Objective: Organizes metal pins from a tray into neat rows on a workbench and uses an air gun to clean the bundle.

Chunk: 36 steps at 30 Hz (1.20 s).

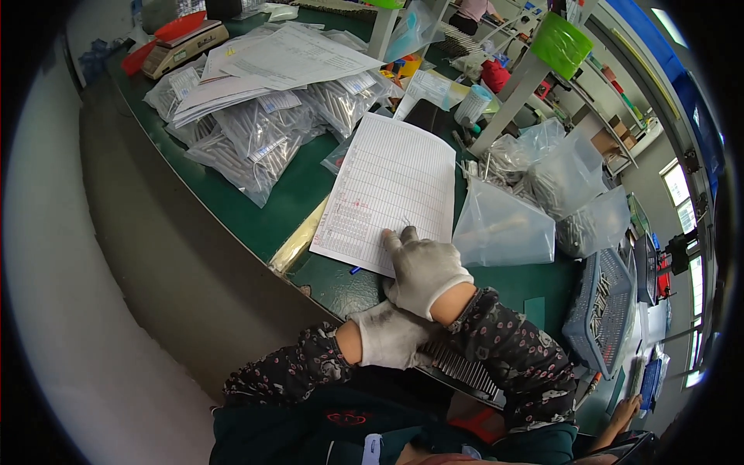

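head view: on the green table (pixel 287 221) lies the lined sheet (pixel 387 174); nearer is the gloved left hand (pixel 391 337), its hold i cannot tell; the gloved right hand (pixel 426 269) rests two fingertips (pixel 390 239), slightly apart, upon the sheet, pinching nothing visible.

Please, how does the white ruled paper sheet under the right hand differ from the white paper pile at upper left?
The white ruled paper sheet lies over the green table; the white paper pile rests on clear plastic bags of metal parts. The white-gloved right hand touches the sheet, while no hand touches the pile. The pile shows several overlapping papers, the sheet one top page. Both carry print.
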### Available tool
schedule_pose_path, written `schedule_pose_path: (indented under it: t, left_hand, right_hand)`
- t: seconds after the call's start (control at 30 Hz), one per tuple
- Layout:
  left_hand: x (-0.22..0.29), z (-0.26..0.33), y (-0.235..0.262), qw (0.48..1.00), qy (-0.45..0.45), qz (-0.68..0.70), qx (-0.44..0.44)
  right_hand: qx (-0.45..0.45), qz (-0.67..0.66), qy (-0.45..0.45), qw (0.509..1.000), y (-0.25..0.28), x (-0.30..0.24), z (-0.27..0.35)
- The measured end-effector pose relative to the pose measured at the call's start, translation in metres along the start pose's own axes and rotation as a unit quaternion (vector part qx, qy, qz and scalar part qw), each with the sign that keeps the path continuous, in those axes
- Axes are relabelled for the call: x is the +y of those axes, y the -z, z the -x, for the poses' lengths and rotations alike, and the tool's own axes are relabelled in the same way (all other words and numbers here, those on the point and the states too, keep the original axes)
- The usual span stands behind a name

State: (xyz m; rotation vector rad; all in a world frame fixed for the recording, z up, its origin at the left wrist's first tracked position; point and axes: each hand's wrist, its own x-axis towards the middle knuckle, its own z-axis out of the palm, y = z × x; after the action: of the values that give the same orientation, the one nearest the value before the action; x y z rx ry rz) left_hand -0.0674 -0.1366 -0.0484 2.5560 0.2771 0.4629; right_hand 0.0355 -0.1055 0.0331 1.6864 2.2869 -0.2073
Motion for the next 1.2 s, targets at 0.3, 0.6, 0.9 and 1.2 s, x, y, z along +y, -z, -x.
schedule_pose_path:
  t: [0.3,0.6,0.9,1.2]
  left_hand:
    - [0.009,-0.014,0.027,0.978,0.077,-0.002,-0.196]
    - [-0.005,-0.006,0.005,0.997,-0.046,-0.033,0.048]
    - [-0.004,-0.008,0.001,0.995,-0.065,-0.029,0.07]
    - [-0.006,-0.01,0.002,0.998,0.0,-0.016,0.062]
  right_hand:
    - [0.142,0.023,-0.018,0.989,-0.023,0.01,-0.012]
    - [0.527,-0.534,0.028,0.66,0.023,0.064,0.064]
    - [0.441,-0.698,-0.043,0.563,-0.023,0.13,0.095]
    - [0.38,-0.655,-0.037,0.652,-0.03,0.146,0.12]
